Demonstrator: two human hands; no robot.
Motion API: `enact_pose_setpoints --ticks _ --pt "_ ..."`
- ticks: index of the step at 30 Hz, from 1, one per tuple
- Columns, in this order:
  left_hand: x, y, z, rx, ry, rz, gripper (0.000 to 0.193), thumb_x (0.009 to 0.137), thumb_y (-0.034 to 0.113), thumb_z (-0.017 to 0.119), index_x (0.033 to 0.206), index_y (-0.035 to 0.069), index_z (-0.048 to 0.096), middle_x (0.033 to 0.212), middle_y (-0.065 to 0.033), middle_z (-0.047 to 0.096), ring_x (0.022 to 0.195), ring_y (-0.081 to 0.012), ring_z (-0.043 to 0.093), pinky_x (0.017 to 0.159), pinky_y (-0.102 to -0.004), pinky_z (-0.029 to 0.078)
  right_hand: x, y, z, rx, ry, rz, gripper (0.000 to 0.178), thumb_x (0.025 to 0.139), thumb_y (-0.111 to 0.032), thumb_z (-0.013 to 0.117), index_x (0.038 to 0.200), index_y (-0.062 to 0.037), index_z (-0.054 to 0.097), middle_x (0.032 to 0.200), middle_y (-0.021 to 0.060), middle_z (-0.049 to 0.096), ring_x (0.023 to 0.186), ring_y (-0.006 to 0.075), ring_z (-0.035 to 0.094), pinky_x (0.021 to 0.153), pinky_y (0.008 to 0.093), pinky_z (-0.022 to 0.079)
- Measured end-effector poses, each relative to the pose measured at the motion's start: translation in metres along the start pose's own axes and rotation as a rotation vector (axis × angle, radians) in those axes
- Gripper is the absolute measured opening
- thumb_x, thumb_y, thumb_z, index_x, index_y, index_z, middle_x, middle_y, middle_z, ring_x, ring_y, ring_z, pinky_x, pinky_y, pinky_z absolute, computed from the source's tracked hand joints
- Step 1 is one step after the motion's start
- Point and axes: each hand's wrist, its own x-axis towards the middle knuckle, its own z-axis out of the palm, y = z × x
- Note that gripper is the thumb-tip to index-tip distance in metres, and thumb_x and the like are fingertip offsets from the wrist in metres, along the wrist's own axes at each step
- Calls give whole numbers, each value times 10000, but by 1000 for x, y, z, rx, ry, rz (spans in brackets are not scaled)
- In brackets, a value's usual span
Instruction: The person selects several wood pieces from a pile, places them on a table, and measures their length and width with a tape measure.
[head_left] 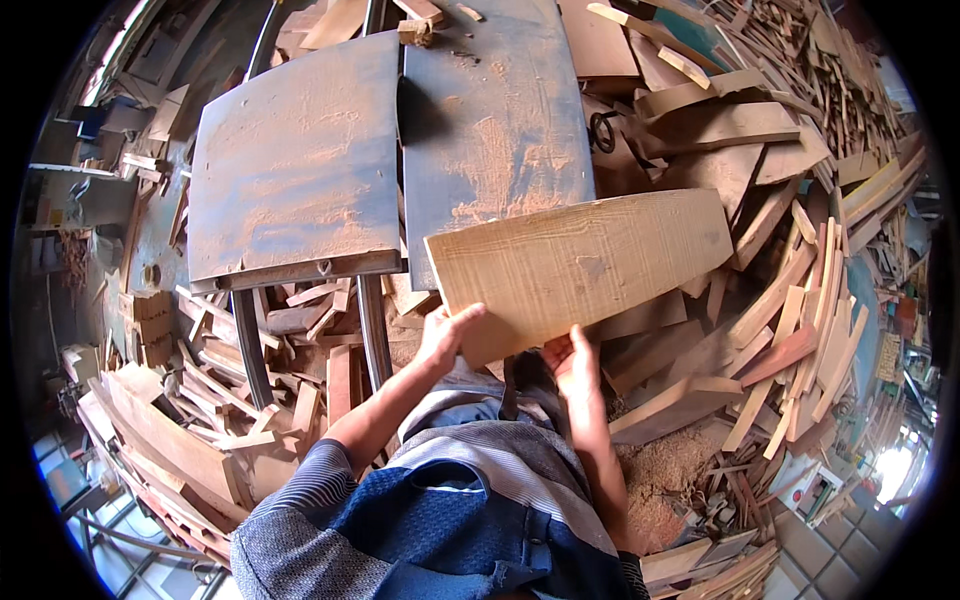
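Sawdust coats the grey metal machine table [300, 170] far left. Nearer, the left hand [443, 335] curls its fingers over the near-left edge of a long pale wooden board [580, 265]; the right hand [572, 362] grips its near edge. Offcut planks [800, 330] pile up right.

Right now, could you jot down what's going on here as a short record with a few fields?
place: a workshop strewn with wood offcuts and sawdust
left hand: grips the near left corner of a pale wooden board
right hand: holds the board's near edge from below
board: flat, held over the front edge of the right metal table plate
other surface: left metal table plate, dusted with sawdust
clothing: striped blue and grey sleeve
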Motion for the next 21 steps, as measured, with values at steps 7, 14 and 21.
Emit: enact_pose_setpoints --ticks 7,14,21 --pt "-15 106 -80 202 286 315 284 905 312 758 822 54 674 737 -14 664 630 -96 608 570 -258 495 51 -36 -33 -41 73 -41 335 983 -405 637 1021 -72 633 946 66 691 884 213 669 815 380 572" --pt "16 155 -116 357 205 342 338 907 372 755 760 79 671 659 51 604 551 -24 505 503 -215 369 67 -29 -38 53 117 -74 266 971 -316 671 1059 -77 592 935 100 687 831 232 681 743 400 589" --pt "66 118 -157 821 386 450 395 897 419 755 890 27 710 695 -2 668 621 -120 601 588 -281 480 89 -27 -46 110 64 -86 352 1000 -372 615 1194 -84 555 1123 124 591 1018 264 590 889 451 529"
